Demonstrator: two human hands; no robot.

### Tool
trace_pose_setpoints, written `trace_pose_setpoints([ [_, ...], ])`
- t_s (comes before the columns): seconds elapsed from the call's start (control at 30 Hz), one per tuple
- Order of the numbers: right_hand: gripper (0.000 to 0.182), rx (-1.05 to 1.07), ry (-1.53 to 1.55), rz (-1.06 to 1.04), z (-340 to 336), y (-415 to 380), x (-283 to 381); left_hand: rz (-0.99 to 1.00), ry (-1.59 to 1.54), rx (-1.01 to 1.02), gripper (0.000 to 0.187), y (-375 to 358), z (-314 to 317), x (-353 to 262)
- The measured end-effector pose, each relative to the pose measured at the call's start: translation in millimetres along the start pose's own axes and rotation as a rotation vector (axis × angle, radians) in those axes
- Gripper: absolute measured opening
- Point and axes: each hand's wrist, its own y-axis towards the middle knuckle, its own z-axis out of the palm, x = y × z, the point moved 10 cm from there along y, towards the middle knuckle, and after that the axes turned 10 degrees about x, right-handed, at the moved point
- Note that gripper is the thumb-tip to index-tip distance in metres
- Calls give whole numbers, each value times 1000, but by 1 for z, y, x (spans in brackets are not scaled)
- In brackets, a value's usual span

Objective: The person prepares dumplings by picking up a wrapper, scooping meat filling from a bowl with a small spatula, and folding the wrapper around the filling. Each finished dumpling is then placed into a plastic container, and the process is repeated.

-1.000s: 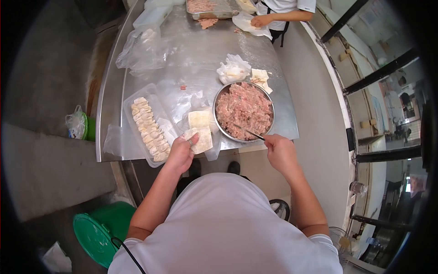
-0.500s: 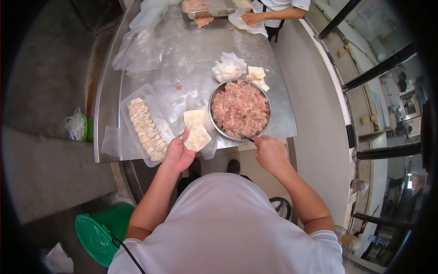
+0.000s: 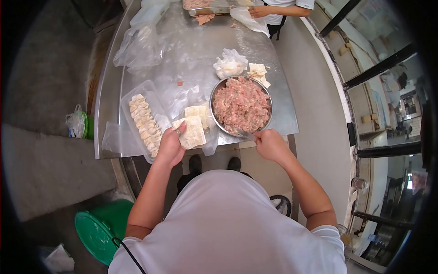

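Note:
My left hand (image 3: 171,145) pinches a square, floury wonton wrapper (image 3: 193,133) between thumb and fingers, near the table's front edge. More wrappers (image 3: 197,111) lie just behind it on plastic. My right hand (image 3: 271,145) is closed around a metal spatula (image 3: 245,134); its handle is hidden in my fist and its flat end reaches the near side of the filling. The pink minced meat filling (image 3: 241,104) heaps up in a round steel bowl (image 3: 211,104). Left of my left hand, a clear plastic tray (image 3: 157,102) holds a row of folded wontons (image 3: 145,122).
Behind the bowl lie a crumpled plastic bag (image 3: 230,64) and wrapper pieces (image 3: 258,72). Plastic bags (image 3: 139,48) cover the steel table's (image 3: 191,50) left side. At the far end, a co-worker's hand (image 3: 260,11) is beside a meat tray (image 3: 207,10). A green bucket (image 3: 102,228) stands lower left.
My left hand has shifted slightly left and up, and the wrapper is turned squarer to the view. My right hand has moved slightly, with more of the spatula's flat end showing by the rim.

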Motion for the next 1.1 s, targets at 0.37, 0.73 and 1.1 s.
trace_pose_setpoints([
  [0.37,18,-126,-226,19,-31,-31,3,-67,-401,115,54,18,0,34],
  [0.73,20,-39,-124,-44,-1,-22,-15,-151,-413,52,54,20,13,68],
  [1.1,21,-23,606,63,28,0,-45,-193,-372,14,50,21,25,82],
])
